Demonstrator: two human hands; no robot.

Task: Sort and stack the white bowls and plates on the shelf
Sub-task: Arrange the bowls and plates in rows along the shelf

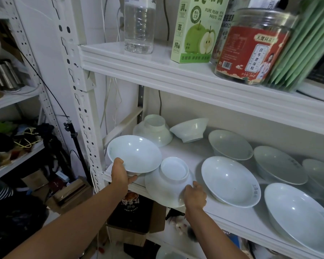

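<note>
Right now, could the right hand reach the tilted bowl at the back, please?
Likely yes once freed: the right hand grips the front upside-down bowl, but bare shelf leads straight to the tilted bowl.

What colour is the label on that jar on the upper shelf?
The jar label is mostly red; head view.

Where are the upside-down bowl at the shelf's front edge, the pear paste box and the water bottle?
upside-down bowl (174, 169): head view, recessed base.
pear paste box (196, 36): head view, printed front face.
water bottle (138, 28): head view, clear body.
</note>
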